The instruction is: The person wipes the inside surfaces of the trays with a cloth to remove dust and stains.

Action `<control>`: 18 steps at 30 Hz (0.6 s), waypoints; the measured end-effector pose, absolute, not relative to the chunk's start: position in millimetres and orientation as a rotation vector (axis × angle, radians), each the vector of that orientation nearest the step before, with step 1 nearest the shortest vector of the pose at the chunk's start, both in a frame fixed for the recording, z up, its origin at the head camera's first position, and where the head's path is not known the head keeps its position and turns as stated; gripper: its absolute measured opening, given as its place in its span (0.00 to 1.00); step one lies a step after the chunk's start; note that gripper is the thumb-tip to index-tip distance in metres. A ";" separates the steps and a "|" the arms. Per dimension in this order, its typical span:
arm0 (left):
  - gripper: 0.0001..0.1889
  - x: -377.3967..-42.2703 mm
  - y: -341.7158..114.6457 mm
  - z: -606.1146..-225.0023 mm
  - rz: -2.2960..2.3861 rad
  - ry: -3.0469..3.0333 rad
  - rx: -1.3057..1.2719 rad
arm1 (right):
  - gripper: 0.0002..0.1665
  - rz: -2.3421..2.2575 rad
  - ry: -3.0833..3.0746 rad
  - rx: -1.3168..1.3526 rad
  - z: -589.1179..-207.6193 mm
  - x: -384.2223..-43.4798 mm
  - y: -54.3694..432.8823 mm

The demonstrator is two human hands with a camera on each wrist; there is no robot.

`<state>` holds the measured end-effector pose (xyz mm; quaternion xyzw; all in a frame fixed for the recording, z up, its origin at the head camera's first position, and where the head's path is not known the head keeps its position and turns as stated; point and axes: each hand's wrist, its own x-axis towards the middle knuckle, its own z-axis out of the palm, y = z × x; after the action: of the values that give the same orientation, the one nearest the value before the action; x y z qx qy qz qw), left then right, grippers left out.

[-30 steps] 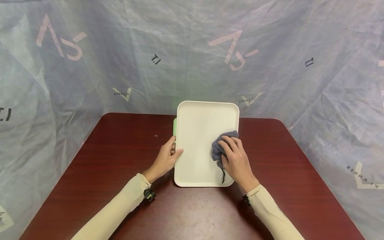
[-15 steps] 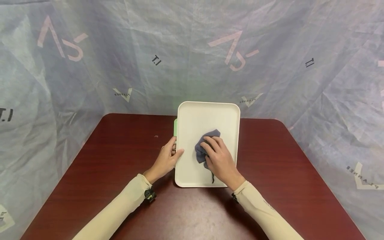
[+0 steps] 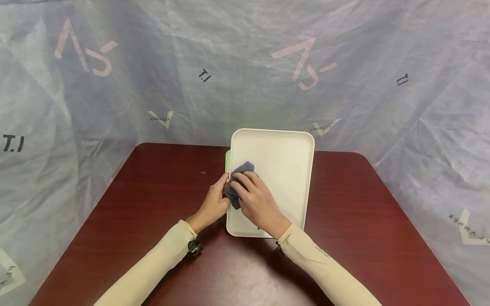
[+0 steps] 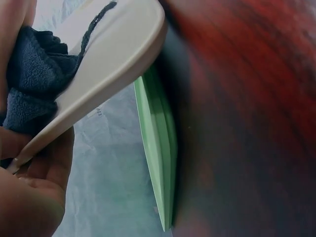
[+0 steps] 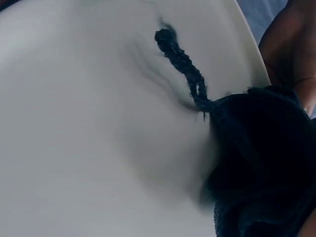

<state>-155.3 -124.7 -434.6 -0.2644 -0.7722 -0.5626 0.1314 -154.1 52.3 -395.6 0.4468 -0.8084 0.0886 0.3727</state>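
Grey cloth (image 3: 238,180) at tray (image 3: 283,170) left edge; right side bare.

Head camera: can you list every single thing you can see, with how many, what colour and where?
tray: one, cream white, far middle of the table.
green tray: one, pale green, under the white tray, edge showing at its left.
cloth: one, dark grey-blue, on the tray's left edge, cord trailing.
table: one, dark red-brown.
sheeting: grey-blue, printed marks, behind and beside the table.
sleeves: two, beige.
left hand: one, holding the tray's left edge.
right hand: one, pressing on the cloth.
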 end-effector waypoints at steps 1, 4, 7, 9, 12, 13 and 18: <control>0.34 -155.2 -124.6 -434.5 -1.641 -2.242 -0.762 | 0.21 0.227 -2.072 1.148 -395.4 -154.2 52.3; 0.33 -154.5 -123.5 -432.8 -1.638 -2.249 -0.733 | 0.22 0.230 -2.072 1.164 -395.9 -154.1 54.0; 0.30 -144.9 -119.7 -418.5 -1.619 -2.256 -0.710 | 0.22 0.232 -2.067 1.172 -397.7 -152.8 57.2; 0.29 -138.3 -117.2 -409.0 -1.605 -2.256 -0.709 | 0.23 0.239 -2.066 1.178 -399.2 -151.4 59.6; 0.27 -131.0 -115.2 -399.3 -1.606 -2.250 -0.725 | 0.24 0.250 -2.071 1.186 -401.8 -149.3 62.9; 0.26 -130.7 -115.3 -398.8 -1.612 -2.251 -0.728 | 0.24 0.255 -2.074 1.189 -402.5 -148.9 63.8; 0.24 -134.9 -115.6 -405.8 -1.641 -2.263 -0.724 | 0.26 0.249 -2.090 1.194 -403.0 -148.0 67.7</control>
<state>-134.9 -115.6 -405.8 -0.2486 -0.7774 -0.5637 0.1267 -148.0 67.7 -403.0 0.4618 -0.8080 0.0964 0.3531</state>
